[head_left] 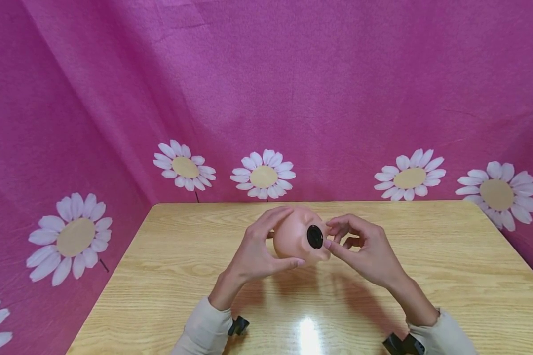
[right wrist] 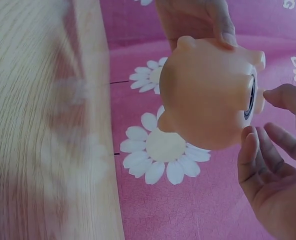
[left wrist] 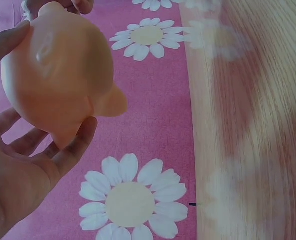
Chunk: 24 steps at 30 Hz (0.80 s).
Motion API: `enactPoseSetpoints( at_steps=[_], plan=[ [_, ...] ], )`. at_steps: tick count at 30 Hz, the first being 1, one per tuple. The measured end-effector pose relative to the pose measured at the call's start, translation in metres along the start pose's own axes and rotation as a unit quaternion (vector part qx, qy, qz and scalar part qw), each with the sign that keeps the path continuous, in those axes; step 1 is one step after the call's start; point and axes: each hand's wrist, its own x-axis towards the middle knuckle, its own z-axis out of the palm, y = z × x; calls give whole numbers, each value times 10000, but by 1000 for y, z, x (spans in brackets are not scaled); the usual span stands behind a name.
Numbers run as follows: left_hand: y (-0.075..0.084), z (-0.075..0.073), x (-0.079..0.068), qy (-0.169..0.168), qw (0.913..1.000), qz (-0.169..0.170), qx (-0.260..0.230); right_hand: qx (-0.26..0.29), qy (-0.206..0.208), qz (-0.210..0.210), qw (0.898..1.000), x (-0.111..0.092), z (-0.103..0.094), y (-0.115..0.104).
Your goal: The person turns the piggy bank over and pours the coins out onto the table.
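Observation:
A peach-pink piggy bank (head_left: 290, 237) is held up over the table, tipped so its underside with stubby feet faces my right hand. A round black stopper (head_left: 315, 237) sits in that underside; in the right wrist view the stopper (right wrist: 250, 97) shows edge-on between the feet. My left hand (head_left: 254, 248) grips the bank's round body from the left, thumb on the near side and fingers on the far side. My right hand (head_left: 364, 246) is at the stopper with thumb and fingers apart and bent, fingertips right by the feet and the stopper's edge. Nothing shows between its fingertips.
Below the hands is a wood-grain table (head_left: 182, 276) with a glossy top. Behind and to the sides hangs a magenta cloth (head_left: 320, 98) printed with white daisies. Black wrist devices (head_left: 238, 326) are on both beige sleeves (head_left: 206, 328).

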Motion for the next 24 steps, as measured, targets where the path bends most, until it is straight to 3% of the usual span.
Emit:
enactPoseSetpoints(
  at_steps=[8, 24],
  plan=[
    [0, 3, 0, -154, 9998, 128, 54, -134, -395, -221, 9989, -1, 1, -1],
    [1, 5, -1, -509, 9985, -197, -10, -405, -699, -619, 9948, -1, 0, 3]
  ],
)
